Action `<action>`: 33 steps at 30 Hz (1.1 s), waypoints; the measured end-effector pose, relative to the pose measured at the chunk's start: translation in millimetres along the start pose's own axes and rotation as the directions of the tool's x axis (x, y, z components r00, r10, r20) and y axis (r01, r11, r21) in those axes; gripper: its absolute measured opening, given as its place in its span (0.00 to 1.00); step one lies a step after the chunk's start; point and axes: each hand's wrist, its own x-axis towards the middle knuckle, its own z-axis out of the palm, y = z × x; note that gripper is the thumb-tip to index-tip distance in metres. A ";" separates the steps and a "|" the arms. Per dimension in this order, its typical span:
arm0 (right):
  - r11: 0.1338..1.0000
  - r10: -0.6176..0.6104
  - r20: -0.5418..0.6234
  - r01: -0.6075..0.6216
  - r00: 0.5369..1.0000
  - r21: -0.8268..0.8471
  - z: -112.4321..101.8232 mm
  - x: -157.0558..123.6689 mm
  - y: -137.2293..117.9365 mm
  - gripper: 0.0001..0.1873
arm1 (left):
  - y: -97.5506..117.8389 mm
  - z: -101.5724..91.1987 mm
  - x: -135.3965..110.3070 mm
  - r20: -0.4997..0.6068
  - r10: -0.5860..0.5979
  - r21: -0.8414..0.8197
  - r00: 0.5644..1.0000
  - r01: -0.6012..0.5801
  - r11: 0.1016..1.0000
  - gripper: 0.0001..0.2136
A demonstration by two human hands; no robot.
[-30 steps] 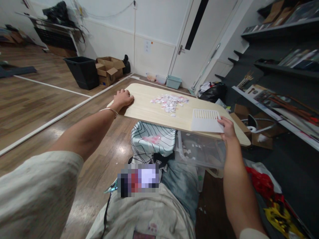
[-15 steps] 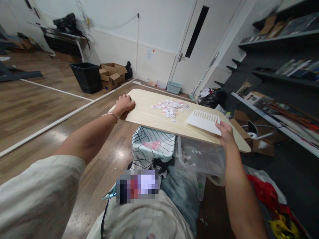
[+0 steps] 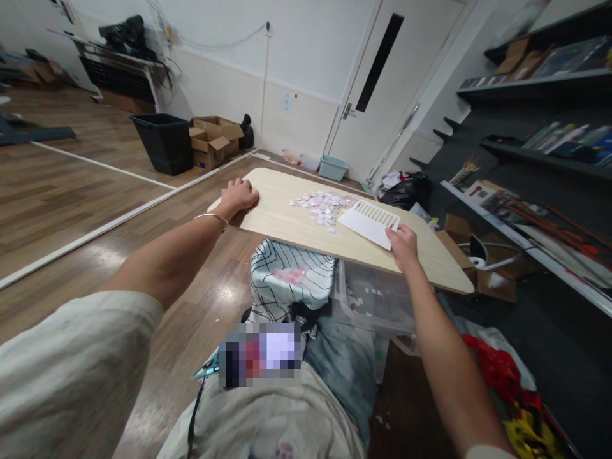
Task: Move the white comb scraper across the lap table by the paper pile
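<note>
A pale wood tabletop (image 3: 282,229) with rounded corners stretches across in front of me. My left hand (image 3: 240,196) grips its left end, fingers curled over the edge. In my right hand (image 3: 403,244) is a white card with a row of slots (image 3: 366,223), pinched at its right corner. The card is tilted low over the tabletop, its left corner beside a loose pile of small white and pinkish paper pieces (image 3: 322,207). Whether the card touches the pile I cannot tell.
Below the tabletop are a patterned cloth-covered tray (image 3: 291,290) with pink bits and a clear plastic bin (image 3: 377,306) holding paper scraps. A blurred-out object (image 3: 261,357) rests on my lap. Dark shelves (image 3: 540,95) line the right; a black bin (image 3: 165,146) and cardboard boxes (image 3: 215,137) stand back left.
My right hand has moved left with the slotted card, bringing it from the tabletop's right part to the edge of the paper pile. My left hand keeps its place on the tabletop.
</note>
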 end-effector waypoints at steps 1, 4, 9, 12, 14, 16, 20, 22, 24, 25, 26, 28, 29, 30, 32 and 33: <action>1.000 -0.021 -0.015 0.021 1.000 -0.021 -2.6 1.0 0.9 0.15 | 0.0 -0.2 -0.2 0.003 0.001 0.000 1.000 -0.001 1.000 0.37; 0.997 -0.071 -0.061 0.069 0.996 -0.027 -9.0 5.6 3.5 0.13 | -0.3 -0.3 -0.9 0.008 0.002 -0.004 1.000 -0.002 1.000 0.37; 0.992 -0.068 -0.071 0.075 0.995 0.100 -12.2 8.2 4.8 0.16 | -1.1 0.7 -0.7 0.009 -0.005 0.020 1.000 0.005 1.000 0.35; 0.990 -0.107 -0.103 0.116 0.989 0.079 -11.4 5.5 2.9 0.17 | -1.3 1.1 -0.2 0.009 -0.004 0.016 1.000 0.004 1.000 0.35; 0.991 -0.131 -0.079 0.133 0.988 0.020 -10.3 2.7 0.8 0.17 | -1.3 1.1 -0.1 0.006 -0.004 0.011 1.000 0.004 1.000 0.35; 0.993 -0.116 -0.049 0.116 0.992 -0.003 -9.4 -0.6 -1.6 0.16 | -1.4 1.1 0.1 0.005 -0.007 0.007 1.000 0.007 1.000 0.36; 0.998 -0.064 0.031 0.063 0.997 0.028 -9.2 -8.4 -6.2 0.16 | -2.2 1.4 1.4 0.004 -0.010 -0.010 1.000 0.010 1.000 0.37; 0.999 -0.046 0.102 0.043 0.994 0.029 -9.5 -11.7 -7.8 0.16 | -2.9 1.5 2.4 0.006 -0.007 -0.016 1.000 0.007 1.000 0.38; 0.999 -0.034 0.151 0.029 0.988 0.037 -9.8 -13.5 -8.6 0.17 | -3.8 1.8 3.2 0.010 -0.006 -0.012 1.000 0.006 1.000 0.37; 0.998 -0.036 0.157 0.028 0.987 0.057 -10.1 -13.6 -8.6 0.18 | -4.2 2.0 3.4 0.011 -0.007 -0.007 1.000 0.007 1.000 0.37; 0.996 -0.045 0.150 0.032 0.988 0.088 -10.6 -13.2 -8.2 0.18 | -4.6 2.3 3.6 0.010 -0.010 -0.001 1.000 0.010 1.000 0.37; 0.986 -0.073 0.118 0.053 0.990 0.160 -12.0 -11.3 -6.5 0.19 | -5.4 3.1 3.8 0.008 -0.014 0.005 1.000 0.014 1.000 0.37; 0.980 -0.086 0.105 0.065 0.991 0.188 -12.8 -10.1 -5.3 0.19 | -5.7 3.5 3.8 0.006 -0.014 0.004 1.000 0.014 1.000 0.37; 0.976 -0.096 0.099 0.074 0.990 0.204 -13.6 -9.0 -4.0 0.20 | -5.9 3.8 3.8 0.005 -0.012 0.002 1.000 0.012 1.000 0.37; 0.975 -0.106 0.105 0.083 0.989 0.206 -15.0 -7.5 -1.6 0.20 | -5.8 3.9 3.4 0.004 -0.007 -0.002 1.000 0.007 1.000 0.36; 0.977 -0.107 0.114 0.083 0.988 0.195 -15.5 -7.1 -0.8 0.20 | -5.4 3.6 3.0 0.004 -0.006 -0.002 1.000 0.006 1.000 0.36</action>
